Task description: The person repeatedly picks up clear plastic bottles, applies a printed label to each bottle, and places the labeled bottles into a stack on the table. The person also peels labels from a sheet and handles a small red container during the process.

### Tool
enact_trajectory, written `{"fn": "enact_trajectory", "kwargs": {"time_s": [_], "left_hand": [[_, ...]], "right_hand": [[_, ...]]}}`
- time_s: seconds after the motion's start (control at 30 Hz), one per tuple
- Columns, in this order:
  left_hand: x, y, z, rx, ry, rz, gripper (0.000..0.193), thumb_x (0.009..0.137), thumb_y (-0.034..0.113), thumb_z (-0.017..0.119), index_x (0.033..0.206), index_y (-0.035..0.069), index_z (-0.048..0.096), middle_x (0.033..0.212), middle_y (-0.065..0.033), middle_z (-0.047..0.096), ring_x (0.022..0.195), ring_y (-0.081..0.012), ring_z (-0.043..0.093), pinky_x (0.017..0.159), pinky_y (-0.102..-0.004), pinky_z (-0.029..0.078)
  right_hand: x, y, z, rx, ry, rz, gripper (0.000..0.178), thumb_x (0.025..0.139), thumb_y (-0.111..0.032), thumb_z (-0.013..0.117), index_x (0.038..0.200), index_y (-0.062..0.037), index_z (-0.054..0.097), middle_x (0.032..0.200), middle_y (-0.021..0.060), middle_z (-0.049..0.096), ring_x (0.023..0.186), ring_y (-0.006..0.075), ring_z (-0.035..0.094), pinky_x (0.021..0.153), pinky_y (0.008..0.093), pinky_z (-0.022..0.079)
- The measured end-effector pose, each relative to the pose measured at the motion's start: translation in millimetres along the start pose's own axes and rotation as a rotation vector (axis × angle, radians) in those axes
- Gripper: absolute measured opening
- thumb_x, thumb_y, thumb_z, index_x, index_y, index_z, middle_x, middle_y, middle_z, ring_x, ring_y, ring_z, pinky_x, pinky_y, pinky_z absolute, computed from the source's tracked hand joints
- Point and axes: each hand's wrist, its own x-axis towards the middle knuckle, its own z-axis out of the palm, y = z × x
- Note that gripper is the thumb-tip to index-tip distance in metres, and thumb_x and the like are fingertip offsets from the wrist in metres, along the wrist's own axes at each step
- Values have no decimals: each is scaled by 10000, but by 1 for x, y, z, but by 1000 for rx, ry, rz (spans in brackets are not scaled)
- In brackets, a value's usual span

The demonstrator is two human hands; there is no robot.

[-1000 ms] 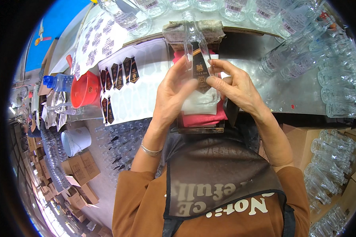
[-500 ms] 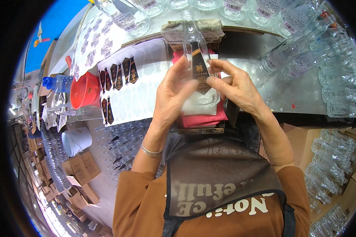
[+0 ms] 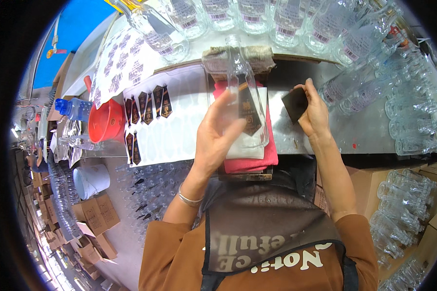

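Note:
A clear glass bottle (image 3: 260, 132) with a black, gold-printed pointed label (image 3: 247, 104) lies in front of me, its neck toward the far side. It rests on a wooden stand padded with white and pink cloth (image 3: 252, 162). My left hand (image 3: 216, 131) is at the bottle's left side, fingers around its edge and the thumb over the glass, somewhat blurred. Off to the right of the bottle, my right hand (image 3: 315, 114) grips a dark, flat, square-edged scraper-like piece (image 3: 295, 105) between thumb and fingers.
Left of the stand lies a sheet of black labels (image 3: 167, 138), with a red bowl (image 3: 104, 121) beyond. Labelled bottles (image 3: 252, 17) line the far shelf; more lie at right (image 3: 347, 99). Cartons of bottles (image 3: 403, 199) stand lower right. A white bucket (image 3: 92, 180) stands lower left.
My right hand has left the label and moved right, bringing the dark flat piece up into plain view. My left hand stays by the bottle. The whole view has shifted slightly.

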Motion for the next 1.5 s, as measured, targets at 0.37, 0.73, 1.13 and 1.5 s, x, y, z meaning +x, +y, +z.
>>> {"fn": "enact_trajectory", "kwargs": {"time_s": [0.37, 0.73, 1.13, 1.5], "left_hand": [[-5, -3, 3, 4, 42, 10, 665, 883, 40, 729, 1476, -31, 436, 1388, -138, 565, 1108, -176, 628, 940, -325, 534], [-3, -3, 5, 30, 57, 25, 645, 881, 41, 727, 1459, -39, 451, 1407, -158, 558, 1192, -208, 607, 962, -346, 534], [61, 10, -1, 35, 45, -261, 598, 1049, 545, 458, 1246, -3, 595, 1164, -71, 650, 1025, -144, 615, 928, -317, 481], [70, -19, 17, 162, 131, -22, 521, 1098, 467, 380, 1090, 6, 624, 931, -57, 659, 792, -94, 590, 730, -246, 491]], "right_hand": [[2, -65, 115, -1085, -475, -1010, 257, 890, -97, 636, 1127, -5, 671, 1021, 187, 692, 918, 328, 690, 825, 373, 543], [0, -68, 126, -1258, -645, -1257, 268, 828, 13, 707, 1090, -40, 679, 1031, 111, 695, 940, 296, 672, 794, 371, 545], [-8, -48, 72, -998, -455, -347, 340, 1024, -279, 551, 1064, 21, 705, 975, 81, 706, 923, 145, 631, 835, 291, 494], [4, -33, 99, -1138, -455, -274, 544, 994, -483, 575, 777, 4, 681, 699, 41, 635, 693, 107, 553, 678, 288, 461]]}}
